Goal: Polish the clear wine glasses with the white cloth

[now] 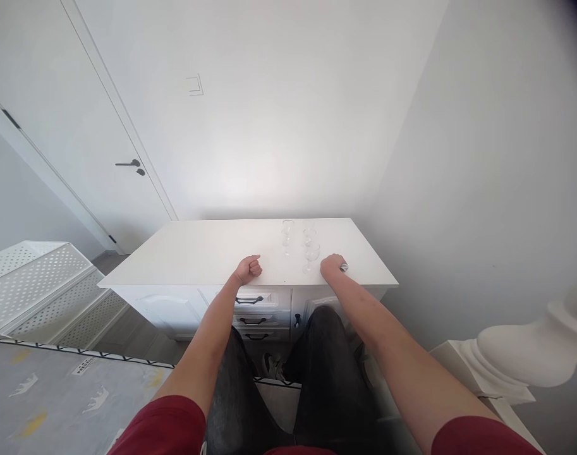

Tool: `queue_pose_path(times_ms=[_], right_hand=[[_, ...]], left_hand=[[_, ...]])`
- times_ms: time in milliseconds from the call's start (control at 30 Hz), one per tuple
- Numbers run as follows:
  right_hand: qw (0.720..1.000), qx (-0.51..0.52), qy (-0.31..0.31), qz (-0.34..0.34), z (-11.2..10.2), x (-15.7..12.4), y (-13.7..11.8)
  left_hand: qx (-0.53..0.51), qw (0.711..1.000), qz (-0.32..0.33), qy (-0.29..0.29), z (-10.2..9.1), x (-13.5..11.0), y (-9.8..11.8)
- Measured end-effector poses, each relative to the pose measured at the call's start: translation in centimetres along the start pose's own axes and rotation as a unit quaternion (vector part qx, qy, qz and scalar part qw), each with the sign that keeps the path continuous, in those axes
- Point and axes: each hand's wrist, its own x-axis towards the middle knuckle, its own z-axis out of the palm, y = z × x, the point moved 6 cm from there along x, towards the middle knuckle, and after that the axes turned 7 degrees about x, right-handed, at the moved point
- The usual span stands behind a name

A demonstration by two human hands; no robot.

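Hands, left to right?
— Fisted left hand (248, 268), nothing showing in it, rested on cabinet top (184, 253).
Glasses?
— Three wine glasses (311, 253) stood right of centre, nearest just beside right hand (333, 265). Likely light, fragile, slick; I'd take the stem. Upright, long axis vertical. That hand was loosely curled; couldn't tell if it gripped anything.

Cabinet top (198, 253): white, smooth, matt, looks painted. 3 glasses (311, 253) on its right half: clear glass, glossy. Drawer handles (249, 300): dark, metal-looking. Rack (42, 278): white perforated sheet, matt. Door handle (129, 163): dark, matt. Sleeves (165, 426): red cloth. Trousers (326, 379): dark, faded cloth. Floor cover (42, 392): grey matt sheet. Baluster (529, 354): white, slight sheen.
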Motion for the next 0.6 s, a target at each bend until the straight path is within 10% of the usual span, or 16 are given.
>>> queue_pose_path(times_ms=[600], right_hand=[[0.998, 0.047, 0.035, 0.027, 0.6, 1.3, 0.6]], left_hand=[[0.043, 0.999, 0.021, 0.008, -0.5, 0.4, 0.0]])
